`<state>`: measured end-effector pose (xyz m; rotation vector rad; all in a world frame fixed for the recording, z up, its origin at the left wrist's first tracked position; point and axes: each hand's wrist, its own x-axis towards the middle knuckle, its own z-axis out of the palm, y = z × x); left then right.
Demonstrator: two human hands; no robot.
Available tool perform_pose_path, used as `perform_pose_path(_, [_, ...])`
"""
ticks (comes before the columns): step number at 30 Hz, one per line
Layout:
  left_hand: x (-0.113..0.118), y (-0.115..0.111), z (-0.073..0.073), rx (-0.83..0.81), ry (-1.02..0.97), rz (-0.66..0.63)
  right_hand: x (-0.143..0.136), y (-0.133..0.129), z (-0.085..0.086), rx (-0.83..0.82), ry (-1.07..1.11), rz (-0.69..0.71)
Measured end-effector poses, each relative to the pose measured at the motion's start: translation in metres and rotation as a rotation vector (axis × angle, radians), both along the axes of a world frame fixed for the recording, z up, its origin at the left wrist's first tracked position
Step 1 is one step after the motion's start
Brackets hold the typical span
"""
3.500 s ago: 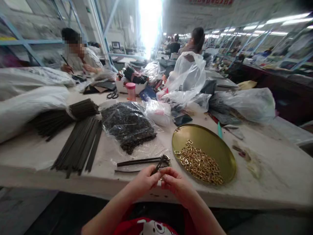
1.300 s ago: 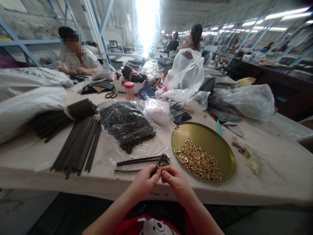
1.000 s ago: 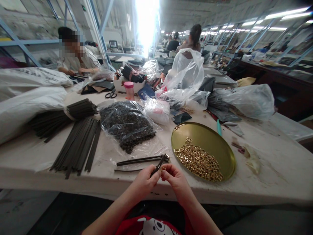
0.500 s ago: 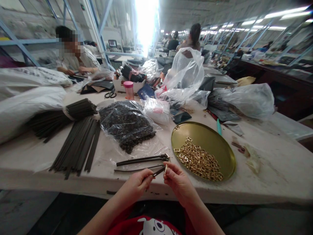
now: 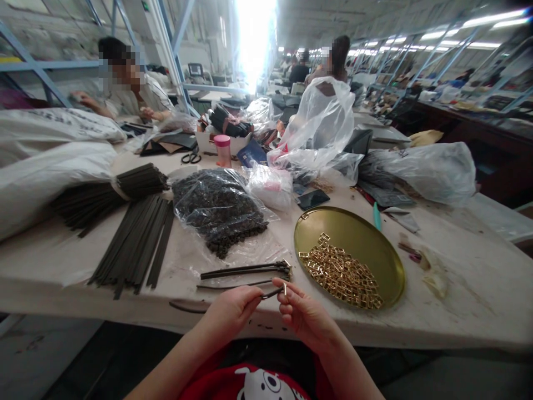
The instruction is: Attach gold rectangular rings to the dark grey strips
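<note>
Near the table's front edge, my left hand (image 5: 237, 305) is closed on a narrow dark strap (image 5: 271, 294). One end of it reaches my right hand (image 5: 303, 314), which pinches a small gold buckle (image 5: 285, 291) between thumb and fingers. Strap and buckle meet at the right fingertips; whether the strap passes through the buckle I cannot tell. Just beyond my hands lie several dark straps (image 5: 237, 271) with gold buckles at their right ends, and a single strap (image 5: 225, 286) lies below them. A round gold tray (image 5: 370, 239) at the right holds a heap of gold buckles (image 5: 343, 272).
Loose dark strips (image 5: 129, 244) and a tied bundle (image 5: 141, 180) lie left. A clear bag of small dark pieces (image 5: 219, 203) sits mid-table. Scissors (image 5: 191, 158), a pink-lidded jar (image 5: 222, 151) and plastic bags (image 5: 316, 128) stand behind. A co-worker (image 5: 133, 100) sits across at left.
My right fingers have shifted slightly around the buckle, and the strap's tail now sticks out left of my left hand. The view has moved a little. The co-worker's arm has swung out left.
</note>
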<state>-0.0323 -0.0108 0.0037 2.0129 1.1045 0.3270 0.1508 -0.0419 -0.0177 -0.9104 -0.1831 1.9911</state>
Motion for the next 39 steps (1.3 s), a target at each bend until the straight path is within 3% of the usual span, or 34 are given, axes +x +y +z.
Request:
perform_pose_path(9, [-0.001,-0.002,0.004,-0.03,-0.042,-0.034,-0.002,0.001,-0.001,-0.021,0.077,-0.057])
perform_pose_path(14, [0.002,-0.002,0.005,-0.087,-0.01,0.021,-0.006,-0.001,-0.001,0.023,-0.002,-0.069])
perform_pose_path(19, [0.011,-0.002,0.007,-0.178,-0.043,0.035,-0.005,0.0,-0.004,0.023,0.051,-0.089])
perform_pose_path(26, [0.006,-0.003,0.005,-0.079,-0.038,-0.022,-0.001,0.001,-0.006,-0.008,0.116,-0.055])
perform_pose_path(34, [0.0,-0.003,0.01,-0.115,-0.035,-0.012,-0.002,0.001,-0.007,-0.012,0.099,-0.056])
perform_pose_path(39, [0.01,-0.001,0.002,-0.118,-0.045,0.031,-0.006,-0.003,-0.003,-0.017,0.094,-0.019])
